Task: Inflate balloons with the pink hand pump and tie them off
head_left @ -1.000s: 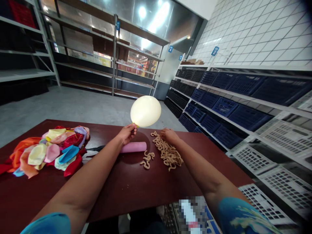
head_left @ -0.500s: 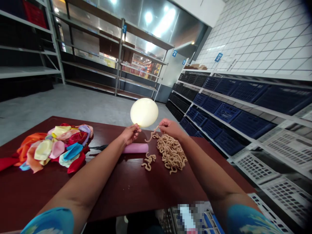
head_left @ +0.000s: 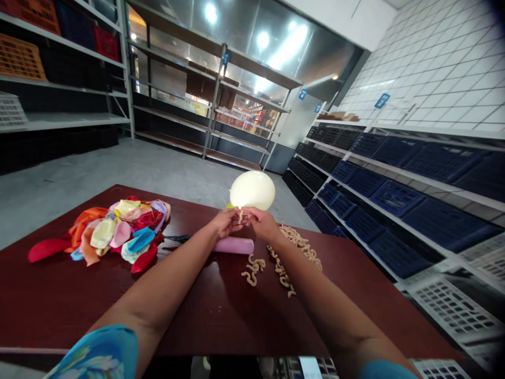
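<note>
Blue crates (head_left: pixel 398 200) fill the shelves on the right, with black crates (head_left: pixel 311 173) at their far end and pale, open-grid crates (head_left: pixel 453 305) lower and nearer. On the left rack stand an orange crate (head_left: pixel 21 58), a red crate (head_left: pixel 105 42) and, lower down, a white crate (head_left: pixel 11 110) — what any of them holds cannot be made out.

The inflated cream balloon (head_left: pixel 252 190) is held up at the far side of the dark red table (head_left: pixel 189 310). The left hand (head_left: pixel 227 223) has its fingers drawn in, pinching the balloon's neck; the right hand (head_left: pixel 262 223) meets it there, fingertips closed on a short tan strip (head_left: pixel 241 215).

Beneath the hands lies a pink cylinder (head_left: pixel 234 245), its left end behind the left forearm, with a slim black object (head_left: pixel 177 238) just left of that forearm. A small cluster of tan strips (head_left: pixel 253 269) lies near the cylinder's right end. The larger tan pile (head_left: pixel 302 247) is to the right — the right forearm crosses in front and hides part of it. Limp, many-coloured balloons (head_left: pixel 118 231) are heaped at the left.
</note>
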Motion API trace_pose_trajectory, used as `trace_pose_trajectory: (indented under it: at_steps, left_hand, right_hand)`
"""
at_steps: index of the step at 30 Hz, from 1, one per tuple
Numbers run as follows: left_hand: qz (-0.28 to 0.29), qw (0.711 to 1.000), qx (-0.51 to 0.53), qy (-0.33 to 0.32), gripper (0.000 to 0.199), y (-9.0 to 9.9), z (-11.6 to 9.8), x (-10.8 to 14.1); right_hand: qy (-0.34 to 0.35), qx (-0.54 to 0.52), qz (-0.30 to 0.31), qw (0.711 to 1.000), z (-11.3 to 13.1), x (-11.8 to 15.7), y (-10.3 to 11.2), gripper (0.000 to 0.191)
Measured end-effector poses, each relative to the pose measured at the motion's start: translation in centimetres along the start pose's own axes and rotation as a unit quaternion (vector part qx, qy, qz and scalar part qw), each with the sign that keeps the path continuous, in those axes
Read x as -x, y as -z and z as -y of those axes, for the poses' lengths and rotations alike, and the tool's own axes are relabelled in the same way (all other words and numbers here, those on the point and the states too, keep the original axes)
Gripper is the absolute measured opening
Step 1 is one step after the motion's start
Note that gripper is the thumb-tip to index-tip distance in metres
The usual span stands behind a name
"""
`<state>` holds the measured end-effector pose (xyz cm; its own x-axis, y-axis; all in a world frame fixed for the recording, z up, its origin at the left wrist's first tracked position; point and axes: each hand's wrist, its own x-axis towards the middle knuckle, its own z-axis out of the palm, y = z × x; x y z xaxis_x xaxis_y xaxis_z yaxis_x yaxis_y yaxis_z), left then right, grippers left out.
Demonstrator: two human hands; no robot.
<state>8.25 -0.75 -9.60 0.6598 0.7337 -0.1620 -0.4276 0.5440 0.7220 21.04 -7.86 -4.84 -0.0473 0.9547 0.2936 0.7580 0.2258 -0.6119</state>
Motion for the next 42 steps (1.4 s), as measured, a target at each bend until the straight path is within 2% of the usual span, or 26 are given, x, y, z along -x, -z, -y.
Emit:
trace_pose_trajectory:
  at_steps: [3, 6, 8, 10, 11, 12, 15, 17, 19, 21, 23, 26, 28, 30, 32, 34, 35, 36, 37, 39, 42]
  left_hand:
    - [-0.023, 1.000, 0.013, 0.002, 0.013, 0.1, 0.0, -0.1]
    - [-0.019, 1.000, 0.024, -0.004, 0.011, 0.3, 0.0, -0.3]
    - [-0.012, 1.000, 0.022, -0.013, 0.012, 0.4, 0.1, -0.4]
    - [-0.014, 1.000, 0.008, -0.025, 0.015, 0.4, 0.3, -0.5]
    - [-0.017, 0.999, -0.002, -0.035, 0.016, 0.4, 0.4, -0.5]
    - [-0.021, 0.998, -0.016, -0.048, 0.018, 0.4, 0.5, -0.5]
    - [-0.027, 0.994, -0.061, -0.088, 0.022, 0.3, 0.8, -0.4]
    - [-0.038, 0.991, -0.087, -0.097, 0.023, 0.2, 0.9, -0.4]
    - [-0.051, 0.989, -0.103, -0.091, 0.023, 0.1, 1.0, -0.4]
    - [-0.054, 0.988, -0.110, -0.090, 0.022, 0.0, 1.0, -0.4]
    - [-0.057, 0.987, -0.110, -0.099, 0.021, 0.0, 1.0, -0.4]
    - [-0.069, 0.987, -0.095, -0.114, 0.021, 0.0, 1.0, -0.6]
    - [-0.063, 0.988, -0.087, -0.112, 0.022, 0.1, 1.0, -0.7]
    - [-0.050, 0.990, -0.092, -0.098, 0.020, 0.1, 1.1, -0.6]
    - [-0.049, 0.990, -0.097, -0.087, 0.018, 0.0, 1.2, -0.5]
    - [-0.051, 0.991, -0.090, -0.083, 0.017, 0.0, 1.3, -0.4]
    - [-0.048, 0.992, -0.084, -0.080, 0.017, 0.0, 1.3, -0.4]
    - [-0.040, 0.993, -0.078, -0.074, 0.017, 0.1, 1.2, -0.5]
    - [-0.030, 0.995, -0.074, -0.064, 0.017, 0.2, 1.2, -0.5]
    - [-0.015, 0.997, -0.069, -0.041, 0.016, 0.4, 0.9, -0.7]
    - [0.009, 1.000, -0.004, -0.009, 0.012, 0.7, 0.3, -0.8]
  right_hand:
    - [0.053, 0.149, 0.034, 0.987, 0.3, 0.5, -0.3, 0.046]
    - [0.051, 0.185, 0.034, 0.981, 0.3, 0.9, -0.9, 0.051]
    - [0.027, 0.106, 0.019, 0.994, 0.0, 1.0, -1.5, 0.051]
    - [-0.042, -0.064, -0.006, 0.997, -0.2, 1.0, -2.3, 0.048]
    - [-0.089, -0.171, -0.020, 0.981, -0.3, 1.0, -2.6, 0.047]
    - [-0.136, -0.279, -0.034, 0.950, -0.3, 0.9, -2.8, 0.047]
    - [-0.215, -0.524, -0.079, 0.820, 0.0, 0.9, -2.9, 0.050]
    - [-0.232, -0.595, -0.100, 0.763, 0.4, 1.0, -2.8, 0.048]
    - [-0.238, -0.614, -0.125, 0.742, 0.6, 1.1, -2.9, 0.042]
    - [-0.229, -0.603, -0.153, 0.749, 0.9, 1.1, -3.2, 0.036]
    - [-0.201, -0.574, -0.186, 0.772, 1.3, 1.1, -3.6, 0.032]
    - [-0.129, -0.491, -0.241, 0.827, 2.0, 0.6, -3.8, 0.032]
    - [-0.069, -0.389, -0.271, 0.878, 2.6, -0.2, -3.6, 0.033]
    - [-0.001, -0.243, -0.254, 0.936, 3.0, -1.5, -3.2, 0.030]
    - [0.070, -0.078, -0.163, 0.981, 3.4, -3.3, -2.8, 0.026]
    - [0.117, 0.050, -0.031, 0.991, 3.8, -5.1, -2.3, 0.022]
    - [0.130, 0.085, 0.011, 0.988, 4.0, -5.8, -2.1, 0.020]
    - [0.136, 0.102, 0.028, 0.985, 4.3, -6.3, -1.8, 0.017]
    - [0.135, 0.102, 0.018, 0.985, 4.5, -6.5, -1.5, 0.016]
    - [0.110, 0.062, -0.057, 0.990, 4.7, -5.9, -1.0, 0.021]
    - [0.020, -0.037, -0.172, 0.984, 3.6, -3.3, -1.0, 0.038]
